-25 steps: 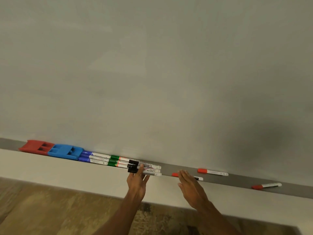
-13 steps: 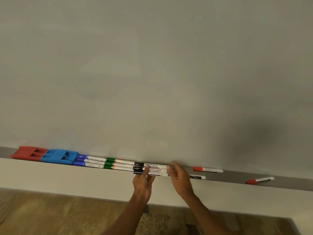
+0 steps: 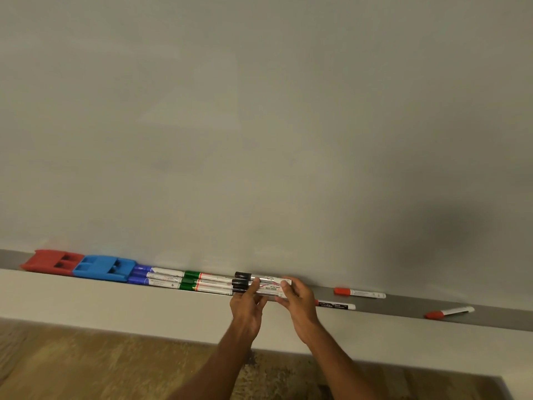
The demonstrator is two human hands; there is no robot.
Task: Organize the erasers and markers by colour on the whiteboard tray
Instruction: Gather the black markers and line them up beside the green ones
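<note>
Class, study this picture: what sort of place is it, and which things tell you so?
Probably a classroom or meeting room: a large whiteboard fills the wall, and its tray holds a red eraser, a blue eraser and black markers.

The whiteboard point(image 3: 259, 140) is smooth with a dull sheen. The tray point(image 3: 490, 316) looks like matt grey metal. The red eraser point(image 3: 47, 263) and blue eraser point(image 3: 99, 268) are moulded plastic, faintly glossy. The black-capped markers point(image 3: 243, 282) have shiny white plastic barrels with printed labels. The floor point(image 3: 86, 366) shows wood grain.
</note>
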